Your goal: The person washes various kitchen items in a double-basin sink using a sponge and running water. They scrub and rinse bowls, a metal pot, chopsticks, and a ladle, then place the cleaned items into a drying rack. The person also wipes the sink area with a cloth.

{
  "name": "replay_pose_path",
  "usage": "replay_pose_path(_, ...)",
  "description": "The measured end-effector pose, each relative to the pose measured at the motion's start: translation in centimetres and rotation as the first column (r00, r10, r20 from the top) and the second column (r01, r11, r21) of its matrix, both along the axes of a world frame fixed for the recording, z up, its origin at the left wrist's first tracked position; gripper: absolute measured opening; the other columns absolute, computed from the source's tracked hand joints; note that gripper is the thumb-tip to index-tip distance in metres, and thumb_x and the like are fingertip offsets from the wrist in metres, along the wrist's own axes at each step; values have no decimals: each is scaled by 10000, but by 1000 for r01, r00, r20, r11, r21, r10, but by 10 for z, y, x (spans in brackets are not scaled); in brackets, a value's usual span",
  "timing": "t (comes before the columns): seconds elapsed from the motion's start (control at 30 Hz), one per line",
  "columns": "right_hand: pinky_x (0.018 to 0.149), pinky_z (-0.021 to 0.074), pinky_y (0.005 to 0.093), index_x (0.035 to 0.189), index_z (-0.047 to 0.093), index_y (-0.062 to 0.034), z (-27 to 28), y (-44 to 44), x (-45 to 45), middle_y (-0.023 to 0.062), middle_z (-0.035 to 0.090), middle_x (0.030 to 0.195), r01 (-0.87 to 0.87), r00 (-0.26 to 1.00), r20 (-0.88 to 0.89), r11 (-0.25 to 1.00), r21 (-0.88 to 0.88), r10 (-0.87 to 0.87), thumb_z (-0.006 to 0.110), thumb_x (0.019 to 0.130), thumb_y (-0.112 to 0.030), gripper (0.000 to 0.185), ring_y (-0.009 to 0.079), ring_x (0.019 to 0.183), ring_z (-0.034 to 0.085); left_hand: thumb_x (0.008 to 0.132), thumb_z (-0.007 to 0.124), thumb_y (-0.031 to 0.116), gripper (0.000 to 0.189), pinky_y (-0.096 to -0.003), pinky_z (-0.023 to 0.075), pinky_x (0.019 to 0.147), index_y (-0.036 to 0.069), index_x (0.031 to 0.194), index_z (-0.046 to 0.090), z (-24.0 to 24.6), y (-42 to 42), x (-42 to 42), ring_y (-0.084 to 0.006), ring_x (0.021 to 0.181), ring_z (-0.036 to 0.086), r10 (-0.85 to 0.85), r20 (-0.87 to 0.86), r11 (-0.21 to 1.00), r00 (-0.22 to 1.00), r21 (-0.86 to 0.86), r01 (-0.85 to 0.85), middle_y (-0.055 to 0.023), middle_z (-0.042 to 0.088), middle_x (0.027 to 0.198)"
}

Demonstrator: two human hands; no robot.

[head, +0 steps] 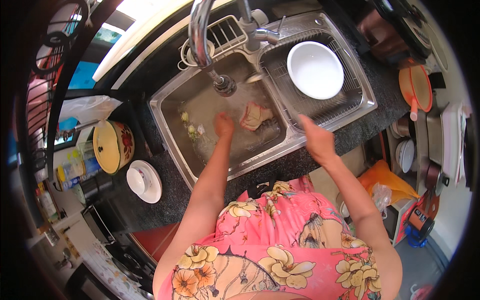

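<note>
My left hand (224,124) is low in the left basin of a steel double sink (232,173), under the pull-down faucet head (225,86). Its fingers are curled, and I cannot tell whether they hold anything. Just right of it lies a crumpled pale yellow piece with red edges (255,117), possibly a cloth. My right hand (319,141) is above the front rim of the right basin, blurred, so its grip is unclear. Beyond it, a white bowl (315,70) rests on a wire rack (347,90). Greenish scraps (192,132) lie along the left basin's left side.
Left on the dark counter (168,187) stand a yellow enamel pot (110,147) and a white cup (135,180) on plates (154,187). A wire caddy (228,33) sits behind the sink. An orange-rimmed pan (415,90) and an orange bag (384,180) are at right.
</note>
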State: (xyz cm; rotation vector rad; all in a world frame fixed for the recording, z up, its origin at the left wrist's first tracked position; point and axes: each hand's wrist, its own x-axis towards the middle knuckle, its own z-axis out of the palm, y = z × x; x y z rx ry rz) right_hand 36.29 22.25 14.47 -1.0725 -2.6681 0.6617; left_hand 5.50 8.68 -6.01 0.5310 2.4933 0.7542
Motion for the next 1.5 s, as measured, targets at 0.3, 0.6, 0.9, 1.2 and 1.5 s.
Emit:
replay_pose_path(0.3,756,483,506,1246,582,-139,-26,80,69,233,670,965,444,896,65,890,-106,-439,387,1017,-380,386,445,895,625,745,732,396,614,-449,467,943,7,1192,573,-41,23,19,-370,1107,581,-494,21,867,869,-69,494,-237,597,1199)
replay_pose_path(0.6,824,482,463,1130,648,-98,-19,102,71,217,679,1000,549,821,292,818,-171,-490,452,975,-423,409,389,980,633,782,745,519,651,-328,519,551,48,1199,577,-30,32,57,-189,917,640,57,869,993,491,-98,59,-92,641,1088)
replay_pose_path(0.9,856,485,423,1091,624,-17,7,67,-13,154,637,1022,47,991,-129,988,147,-28,646,817,-90,285,325,954,609,914,659,375,369,-320,502,755,77,1124,601,43,2,62,-137,839,615,-141,901,957,410,230,-176,-31,642,950)
replay_pose_path(1.2,879,494,474,1193,550,-57,-104,-32,-154,215,639,1069,-206,961,66,852,-481,270,655,780,-123,432,403,1062,600,862,561,144,441,-302,497,671,-11,1273,518,141,-24,30,-140,802,595,-294,732,917,615,397,-33,-39,617,980)
replay_pose_path(1.5,913,481,445,1168,545,-29,-97,1,-146,233,632,1046,-84,966,-257,951,-296,5,532,784,20,387,410,1026,602,835,581,149,427,-278,472,587,-49,1213,583,208,-86,-16,-113,721,575,-130,506,929,853,363,-73,-54,633,938)
